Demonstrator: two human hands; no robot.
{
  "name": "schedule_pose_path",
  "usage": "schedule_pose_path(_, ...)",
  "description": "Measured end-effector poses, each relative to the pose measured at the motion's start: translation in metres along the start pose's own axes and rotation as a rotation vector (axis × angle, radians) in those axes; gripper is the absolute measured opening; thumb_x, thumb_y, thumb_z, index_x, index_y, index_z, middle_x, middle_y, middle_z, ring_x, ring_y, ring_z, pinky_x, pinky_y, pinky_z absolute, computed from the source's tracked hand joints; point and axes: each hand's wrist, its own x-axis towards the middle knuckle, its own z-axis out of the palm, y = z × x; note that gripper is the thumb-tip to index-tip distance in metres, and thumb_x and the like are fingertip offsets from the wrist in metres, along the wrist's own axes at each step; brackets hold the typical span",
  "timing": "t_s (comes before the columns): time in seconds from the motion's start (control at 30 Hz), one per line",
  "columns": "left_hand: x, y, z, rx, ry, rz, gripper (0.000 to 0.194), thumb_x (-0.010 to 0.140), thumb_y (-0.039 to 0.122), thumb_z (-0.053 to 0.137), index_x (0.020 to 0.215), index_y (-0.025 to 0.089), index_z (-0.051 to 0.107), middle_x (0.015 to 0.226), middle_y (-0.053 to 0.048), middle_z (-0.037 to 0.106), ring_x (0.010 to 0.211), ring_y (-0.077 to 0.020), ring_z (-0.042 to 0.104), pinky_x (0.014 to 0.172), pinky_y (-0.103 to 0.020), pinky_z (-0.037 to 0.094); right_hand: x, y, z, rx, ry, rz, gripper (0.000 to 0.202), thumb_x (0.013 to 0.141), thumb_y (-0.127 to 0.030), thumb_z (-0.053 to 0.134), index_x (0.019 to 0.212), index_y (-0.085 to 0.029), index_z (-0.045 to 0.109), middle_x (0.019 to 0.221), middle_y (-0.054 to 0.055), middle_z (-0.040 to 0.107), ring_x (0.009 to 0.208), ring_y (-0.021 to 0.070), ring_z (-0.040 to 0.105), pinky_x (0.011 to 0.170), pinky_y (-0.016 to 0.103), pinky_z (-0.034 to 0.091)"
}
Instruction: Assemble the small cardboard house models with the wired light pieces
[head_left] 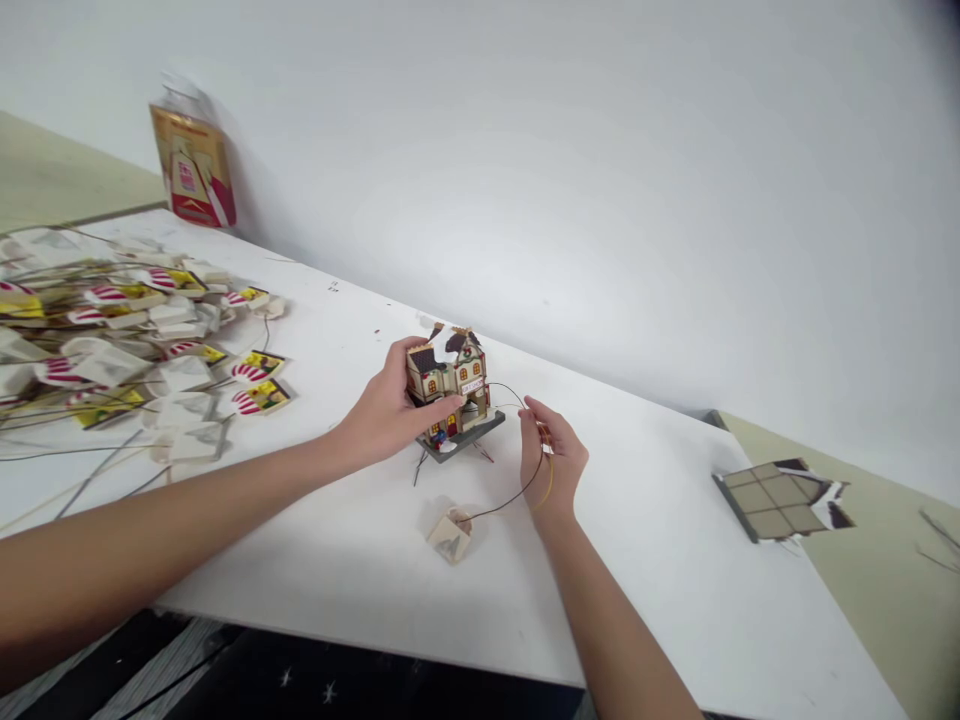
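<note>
My left hand (397, 400) is wrapped round a small painted model house (442, 385) with a dark, snow-capped roof and a grey base. Its thumb lies across the front of the house, which is tilted just above the white table. Thin wires stick out below the base. To the right, my right hand (553, 455) pinches a thin dark wire (517, 498), with a yellowish strand hanging beside the palm. One stretch of wire runs toward the house; another leads down to a small cream-coloured piece (451, 535) lying on the table.
A heap of small cream pieces with red-striped, yellow parts and wires (150, 340) covers the table's left side. A printed bag (193, 170) leans against the wall at the back left. Another model house (784, 500) lies near the right edge of the white table (645, 590).
</note>
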Motion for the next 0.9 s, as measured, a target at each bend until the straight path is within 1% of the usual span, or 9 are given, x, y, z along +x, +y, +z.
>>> schedule_pose_path(0.13, 0.0003, 0.0, -0.0001, -0.007, -0.005, -0.014, 0.076, 0.07, 0.051, 0.07, 0.13, 0.028, 0.031, 0.121, -0.007, 0.059, 0.093, -0.0222, 0.065, 0.081, -0.04, 0.056, 0.0019, 0.0014, -0.0019, -0.037, 0.013, 0.003, 0.027, 0.086, -0.034, 0.056, 0.099, -0.016, 0.072, 0.084, 0.006, 0.07, 0.064, 0.0111, 0.059, 0.061, 0.025, 0.049)
schedule_pose_path(0.23, 0.0003, 0.0005, -0.0001, 0.003, 0.002, -0.025, 0.076, 0.069, 0.052, 0.069, 0.13, 0.028, 0.031, 0.123, -0.008, 0.058, 0.095, -0.0231, 0.065, 0.081, -0.04, 0.057, 0.0017, 0.0035, -0.0029, -0.054, 0.026, -0.031, 0.025, 0.087, -0.032, 0.056, 0.099, -0.017, 0.071, 0.085, 0.005, 0.069, 0.065, 0.0107, 0.059, 0.06, 0.024, 0.049)
schedule_pose_path(0.33, 0.0001, 0.0014, -0.0005, 0.016, 0.004, -0.022, 0.075, 0.07, 0.052, 0.069, 0.13, 0.027, 0.031, 0.123, -0.008, 0.058, 0.097, -0.024, 0.064, 0.081, -0.041, 0.056, 0.0016, 0.004, -0.0037, -0.063, 0.042, -0.11, 0.022, 0.087, -0.028, 0.055, 0.099, -0.018, 0.071, 0.083, 0.004, 0.069, 0.064, 0.01, 0.057, 0.06, 0.024, 0.048)
schedule_pose_path(0.43, -0.0002, 0.0017, -0.0008, 0.02, 0.001, -0.022, 0.075, 0.07, 0.052, 0.069, 0.13, 0.027, 0.031, 0.122, -0.009, 0.058, 0.095, -0.0238, 0.065, 0.081, -0.042, 0.056, 0.0022, 0.0018, -0.0041, -0.043, 0.028, -0.216, 0.02, 0.088, -0.022, 0.054, 0.097, -0.018, 0.071, 0.083, 0.005, 0.068, 0.067, 0.0107, 0.059, 0.062, 0.025, 0.05)
schedule_pose_path(0.57, -0.0005, 0.0007, -0.0001, 0.014, 0.002, -0.014, 0.076, 0.07, 0.052, 0.069, 0.131, 0.027, 0.03, 0.123, -0.009, 0.058, 0.095, -0.024, 0.065, 0.081, -0.042, 0.056, 0.0021, -0.0019, -0.0039, -0.072, -0.025, -0.329, 0.022, 0.088, -0.017, 0.05, 0.092, -0.02, 0.072, 0.086, 0.006, 0.068, 0.076, 0.0136, 0.063, 0.067, 0.027, 0.052)
schedule_pose_path(0.73, -0.0009, 0.0006, 0.0003, 0.028, -0.003, 0.01, 0.077, 0.07, 0.052, 0.068, 0.131, 0.027, 0.03, 0.121, -0.009, 0.059, 0.093, -0.0236, 0.065, 0.08, -0.04, 0.056, 0.0006, -0.002, -0.0031, -0.099, -0.1, -0.419, 0.024, 0.087, -0.013, 0.049, 0.094, -0.021, 0.071, 0.087, 0.006, 0.068, 0.08, 0.0148, 0.064, 0.073, 0.03, 0.053)
schedule_pose_path(0.9, -0.0038, 0.0052, -0.001, 0.056, -0.045, 0.04, 0.076, 0.072, 0.051, 0.067, 0.132, 0.026, 0.029, 0.123, -0.009, 0.057, 0.096, -0.0233, 0.064, 0.08, -0.038, 0.055, -0.0007, 0.0013, -0.0025, -0.135, -0.253, -0.546, 0.028, 0.085, -0.007, 0.05, 0.103, -0.021, 0.068, 0.094, 0.006, 0.069, 0.084, 0.0151, 0.064, 0.076, 0.031, 0.051)
